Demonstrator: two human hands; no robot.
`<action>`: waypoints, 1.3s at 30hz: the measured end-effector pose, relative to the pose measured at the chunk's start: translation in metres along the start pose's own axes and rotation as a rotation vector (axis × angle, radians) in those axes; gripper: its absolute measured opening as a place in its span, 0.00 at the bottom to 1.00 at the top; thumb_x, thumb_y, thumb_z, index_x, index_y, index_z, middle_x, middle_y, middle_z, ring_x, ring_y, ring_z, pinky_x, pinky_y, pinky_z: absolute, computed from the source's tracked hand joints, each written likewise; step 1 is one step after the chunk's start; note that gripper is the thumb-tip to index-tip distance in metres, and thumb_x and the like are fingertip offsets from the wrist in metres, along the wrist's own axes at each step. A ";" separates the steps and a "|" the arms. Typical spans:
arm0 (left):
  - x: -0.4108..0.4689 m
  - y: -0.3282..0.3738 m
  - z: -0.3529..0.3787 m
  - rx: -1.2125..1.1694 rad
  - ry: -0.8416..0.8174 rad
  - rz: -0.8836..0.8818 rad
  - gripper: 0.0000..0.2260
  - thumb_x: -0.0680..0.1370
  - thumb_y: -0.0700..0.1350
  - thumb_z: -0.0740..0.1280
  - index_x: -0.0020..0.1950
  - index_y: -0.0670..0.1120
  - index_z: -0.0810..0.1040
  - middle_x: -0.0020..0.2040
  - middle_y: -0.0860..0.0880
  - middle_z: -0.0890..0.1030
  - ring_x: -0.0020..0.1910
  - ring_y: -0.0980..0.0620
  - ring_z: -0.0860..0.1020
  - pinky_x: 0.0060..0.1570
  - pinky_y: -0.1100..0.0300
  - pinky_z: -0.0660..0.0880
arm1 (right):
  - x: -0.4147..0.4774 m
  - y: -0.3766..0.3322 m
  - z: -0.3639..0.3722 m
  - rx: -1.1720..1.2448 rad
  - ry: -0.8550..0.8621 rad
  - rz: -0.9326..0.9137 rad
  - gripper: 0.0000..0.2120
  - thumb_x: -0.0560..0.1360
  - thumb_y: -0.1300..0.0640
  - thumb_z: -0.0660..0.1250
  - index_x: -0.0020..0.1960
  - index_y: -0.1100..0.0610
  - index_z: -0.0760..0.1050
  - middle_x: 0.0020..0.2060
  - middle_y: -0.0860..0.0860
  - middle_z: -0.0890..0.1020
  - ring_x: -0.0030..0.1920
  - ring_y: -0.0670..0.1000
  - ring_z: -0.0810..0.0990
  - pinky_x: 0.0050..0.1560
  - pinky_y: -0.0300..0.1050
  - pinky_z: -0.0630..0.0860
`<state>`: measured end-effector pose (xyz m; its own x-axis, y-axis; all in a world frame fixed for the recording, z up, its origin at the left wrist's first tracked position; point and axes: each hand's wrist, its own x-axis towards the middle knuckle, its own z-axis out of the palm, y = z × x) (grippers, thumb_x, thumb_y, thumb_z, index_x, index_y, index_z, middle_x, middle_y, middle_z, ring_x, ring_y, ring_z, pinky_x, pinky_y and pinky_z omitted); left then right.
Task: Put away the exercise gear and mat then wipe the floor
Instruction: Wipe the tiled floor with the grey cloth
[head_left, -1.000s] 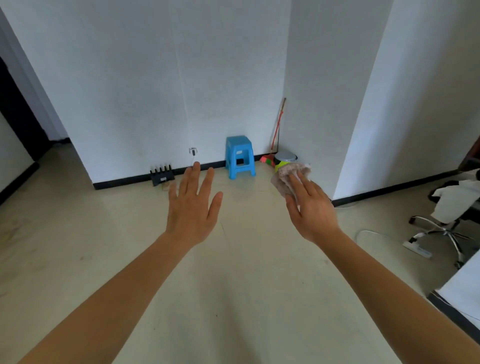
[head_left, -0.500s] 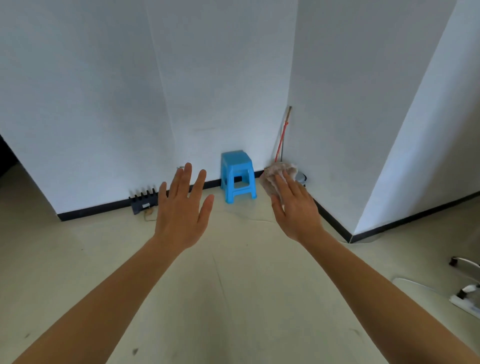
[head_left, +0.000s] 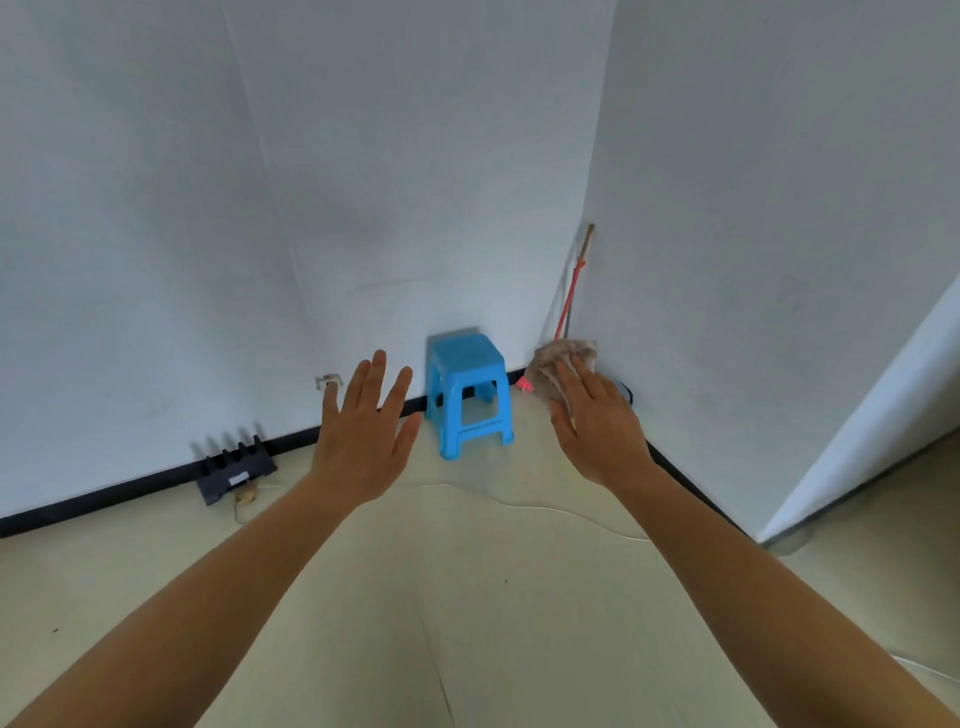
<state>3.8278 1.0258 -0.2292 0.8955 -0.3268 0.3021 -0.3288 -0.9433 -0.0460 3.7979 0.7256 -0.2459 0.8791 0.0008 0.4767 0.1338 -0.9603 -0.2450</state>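
Above the pale, smooth floor, toward the wall corner, both arms reach forward. The left hand is spread flat, fingers straight and apart, holding nothing. The right hand holds a crumpled, brownish-grey rag - soft and bunched. Its fingers lie straight over the top, and the rag sticks out past the fingertips. The grip underneath is hidden. Between the hands, farther off, a squat blue plastic stool stands against the black skirting, well apart from the rag.

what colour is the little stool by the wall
The stool is bright blue, clearest in the head view.
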 end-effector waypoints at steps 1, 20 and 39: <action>0.030 -0.005 0.012 0.010 -0.025 0.010 0.30 0.82 0.60 0.36 0.81 0.50 0.47 0.81 0.43 0.45 0.80 0.44 0.49 0.76 0.40 0.52 | 0.019 0.011 0.010 -0.006 -0.008 0.023 0.26 0.82 0.53 0.59 0.79 0.55 0.61 0.76 0.57 0.68 0.69 0.62 0.73 0.67 0.58 0.72; 0.556 -0.075 0.211 -0.044 -0.082 0.026 0.31 0.80 0.62 0.37 0.81 0.51 0.49 0.81 0.45 0.46 0.80 0.45 0.49 0.76 0.41 0.49 | 0.494 0.202 0.268 0.113 -0.154 0.202 0.26 0.83 0.52 0.56 0.79 0.57 0.60 0.76 0.59 0.67 0.72 0.63 0.69 0.68 0.58 0.69; 0.886 -0.180 0.527 -0.191 -0.622 0.100 0.29 0.84 0.56 0.48 0.81 0.48 0.40 0.80 0.44 0.35 0.79 0.45 0.38 0.77 0.44 0.48 | 0.752 0.283 0.574 0.175 -0.440 0.470 0.24 0.86 0.47 0.51 0.81 0.49 0.57 0.79 0.51 0.63 0.77 0.53 0.62 0.73 0.49 0.62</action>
<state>4.8385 0.8755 -0.4547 0.8451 -0.4394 -0.3045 -0.4159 -0.8983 0.1418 4.7597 0.6143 -0.4412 0.9617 -0.2573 -0.0946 -0.2697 -0.8265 -0.4940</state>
